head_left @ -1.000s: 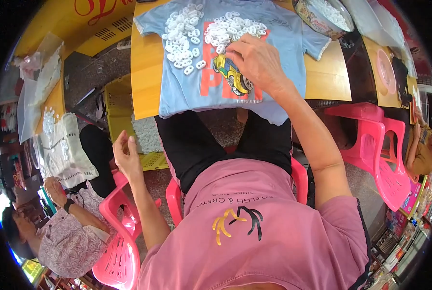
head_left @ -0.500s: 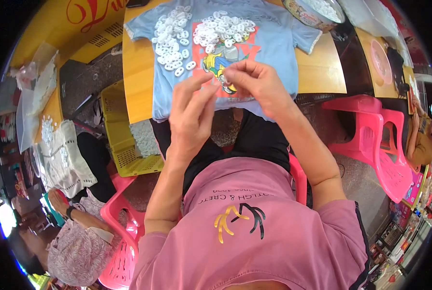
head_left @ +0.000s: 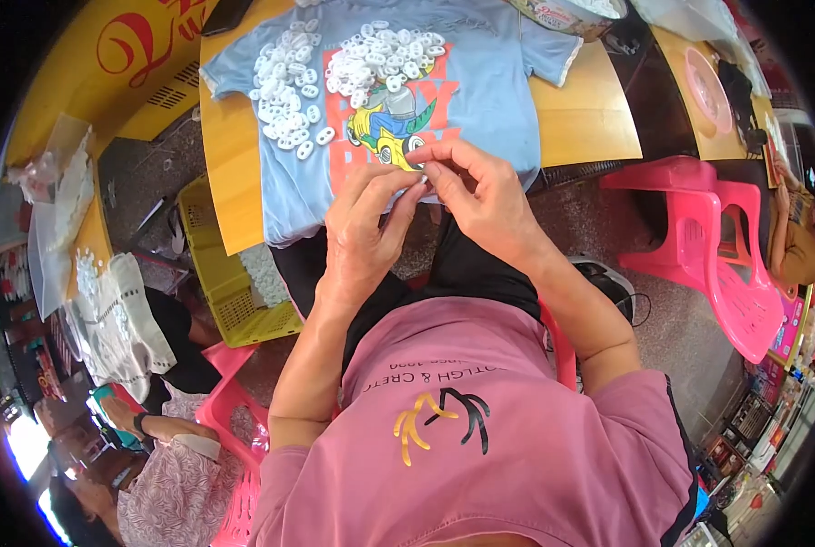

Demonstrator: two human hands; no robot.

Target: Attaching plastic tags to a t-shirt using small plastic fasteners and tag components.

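Note:
My left hand (head_left: 368, 223) and my right hand (head_left: 488, 196) meet over the near edge of a light blue T-shirt (head_left: 289, 205) spread on the table. Between the left thumb and forefinger a small white piece (head_left: 423, 180) peeks out, mostly covered by the fingers. Thumb and forefinger of the right hand are bent together right against it; what they grip is hidden. Farther off on the shirt lie two heaps of small white oval plastic pieces with two holes, a left heap (head_left: 284, 87) and a right heap (head_left: 380, 59). One loose oval piece (head_left: 324, 136) lies near the left heap.
The shirt covers a wooden table (head_left: 590, 114). A round tub (head_left: 572, 14) stands at the far right. Below left is a yellow crate (head_left: 216, 273) beside white pieces. Pink plastic chairs (head_left: 690, 228) stand on both sides. At lower left sits another person (head_left: 175, 488).
My hands have come together, fingertips touching around the small white piece, where they were slightly apart. The table and shirt have shifted leftward and up in the view.

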